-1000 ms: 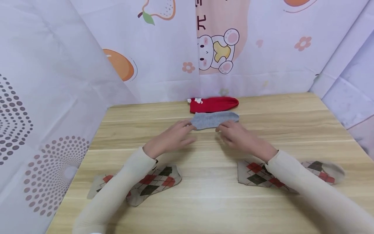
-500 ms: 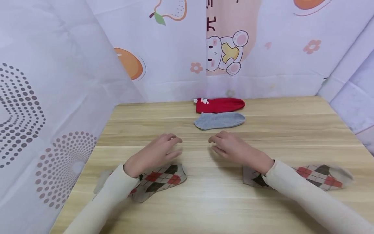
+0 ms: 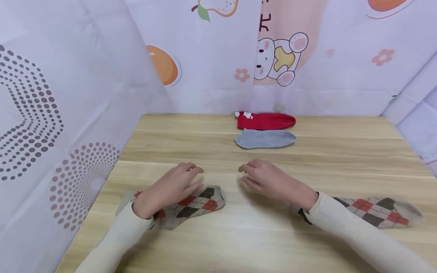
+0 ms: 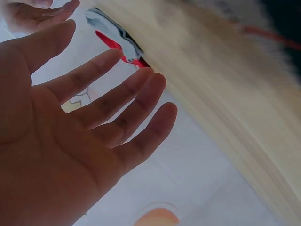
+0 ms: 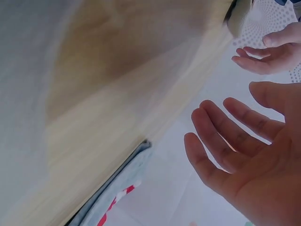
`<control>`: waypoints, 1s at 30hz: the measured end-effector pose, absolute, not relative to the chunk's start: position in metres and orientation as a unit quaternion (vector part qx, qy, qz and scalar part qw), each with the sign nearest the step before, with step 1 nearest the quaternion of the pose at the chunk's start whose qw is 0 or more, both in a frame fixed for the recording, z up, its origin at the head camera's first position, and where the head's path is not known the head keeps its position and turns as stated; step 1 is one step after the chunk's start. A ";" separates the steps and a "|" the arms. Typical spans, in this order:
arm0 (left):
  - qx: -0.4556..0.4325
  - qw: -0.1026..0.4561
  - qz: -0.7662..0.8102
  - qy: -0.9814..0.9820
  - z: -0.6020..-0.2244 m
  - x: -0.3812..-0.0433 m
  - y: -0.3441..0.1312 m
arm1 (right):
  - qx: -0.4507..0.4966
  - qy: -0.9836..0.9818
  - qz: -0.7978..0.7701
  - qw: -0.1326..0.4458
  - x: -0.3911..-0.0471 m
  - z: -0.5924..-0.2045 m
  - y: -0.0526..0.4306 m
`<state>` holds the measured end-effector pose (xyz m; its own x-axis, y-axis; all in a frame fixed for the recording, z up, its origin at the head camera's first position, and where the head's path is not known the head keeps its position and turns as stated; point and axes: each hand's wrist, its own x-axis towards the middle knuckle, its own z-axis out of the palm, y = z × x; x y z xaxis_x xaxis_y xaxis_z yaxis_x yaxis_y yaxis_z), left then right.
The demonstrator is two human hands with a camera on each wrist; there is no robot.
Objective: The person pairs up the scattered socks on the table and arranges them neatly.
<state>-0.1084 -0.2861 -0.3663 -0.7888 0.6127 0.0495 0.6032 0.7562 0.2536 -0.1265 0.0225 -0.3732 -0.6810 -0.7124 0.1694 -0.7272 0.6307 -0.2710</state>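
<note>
My left hand [image 3: 172, 185] hovers over one argyle sock [image 3: 201, 203], its fingers relaxed and holding nothing; the hand and sleeve hide part of that sock. In the left wrist view the palm [image 4: 51, 146] is bare and the fingers are spread. My right hand [image 3: 269, 180] is over the middle of the table, also holding nothing, with its fingers loosely bent. A second argyle sock [image 3: 372, 210] lies partly under the right sleeve. Beyond both hands, a grey sock [image 3: 266, 139] lies flat, directly in front of a red sock [image 3: 268, 121] with a white figure at its cuff.
The wooden table [image 3: 239, 235] ends at the back against a printed white curtain [image 3: 211, 91]. Another curtain with dotted patterns [image 3: 85, 182] hangs along the left side.
Both hands have drawn back from the grey sock toward the person, the left hand also moving left. The grey sock lies uncovered now. The head view has shifted slightly.
</note>
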 end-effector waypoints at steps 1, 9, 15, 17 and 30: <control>0.321 0.019 0.127 0.938 -0.367 -0.106 -0.289 | 0.399 -0.903 0.162 0.019 -0.126 -0.373 0.021; 0.276 0.015 0.122 0.953 -0.369 -0.088 -0.314 | 0.403 -0.899 0.171 -0.014 -0.122 -0.376 0.007; 0.257 -0.012 0.110 0.960 -0.375 -0.078 -0.330 | 0.409 -0.898 0.161 -0.031 -0.121 -0.376 -0.005; 0.255 -0.027 0.108 0.961 -0.379 -0.077 -0.336 | 0.412 -0.897 0.158 -0.037 -0.121 -0.377 -0.009; 0.152 -0.002 0.069 0.986 -0.380 -0.062 -0.389 | 0.439 -0.890 0.119 -0.033 -0.119 -0.391 -0.044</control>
<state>-0.0621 -0.3891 -0.3799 -0.9535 0.3003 0.0244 0.3008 0.9440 0.1356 -0.1191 -0.0442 -0.3907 -0.6132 -0.7886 0.0463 -0.7731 0.5871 -0.2401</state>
